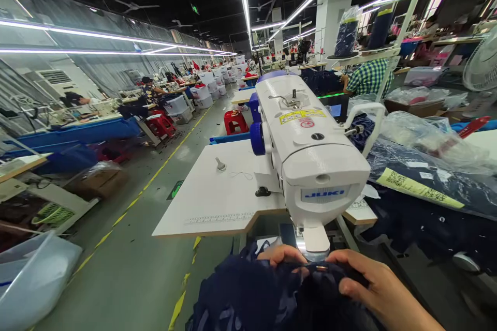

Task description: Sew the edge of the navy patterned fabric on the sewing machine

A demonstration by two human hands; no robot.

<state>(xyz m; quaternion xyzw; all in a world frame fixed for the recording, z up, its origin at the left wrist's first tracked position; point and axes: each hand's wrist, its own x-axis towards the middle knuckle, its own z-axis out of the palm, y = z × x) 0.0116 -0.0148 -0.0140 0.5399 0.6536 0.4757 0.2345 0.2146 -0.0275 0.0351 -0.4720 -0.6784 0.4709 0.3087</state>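
Observation:
A white JUKI sewing machine (310, 150) stands on a white table (217, 196) in front of me. A dark navy garment (264, 295) is bunched below the machine's head. My left hand (281, 254) grips the top of the fabric just left of the needle area. To the right of it, my right hand (373, 284) pinches the fabric, thumb pressed on the cloth. A small metallic piece (320, 268) shows on the fabric between both hands.
Bagged dark garments with a yellow label (419, 189) pile up on the right. On the left runs an aisle with yellow floor lines (155, 181), with other workers at tables, red stools (235, 121) and white bins. A person in a checked shirt (367, 77) sits behind the machine.

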